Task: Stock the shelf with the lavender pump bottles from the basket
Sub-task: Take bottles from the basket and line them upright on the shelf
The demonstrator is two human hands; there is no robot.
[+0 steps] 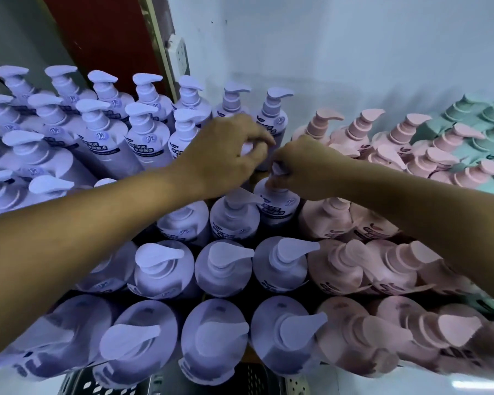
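Observation:
Several lavender pump bottles (166,266) stand in rows on the shelf, filling its left and middle. My right hand (305,166) reaches in from the right and grips the pump head of one lavender bottle (278,208) that stands upright next to the pink ones. My left hand (226,151) comes from the left with its fingers curled round the pale pump top of another lavender bottle (247,148), whose body is hidden under the hand. The two hands almost touch. A dark perforated basket (248,376) shows at the bottom edge; its contents are out of sight.
Pink pump bottles (351,269) fill the shelf to the right of the lavender ones, with green bottles (474,115) beyond them at the far right. A pale wall (325,52) backs the shelf. A red panel (103,32) and a white socket (180,57) stand at the back left.

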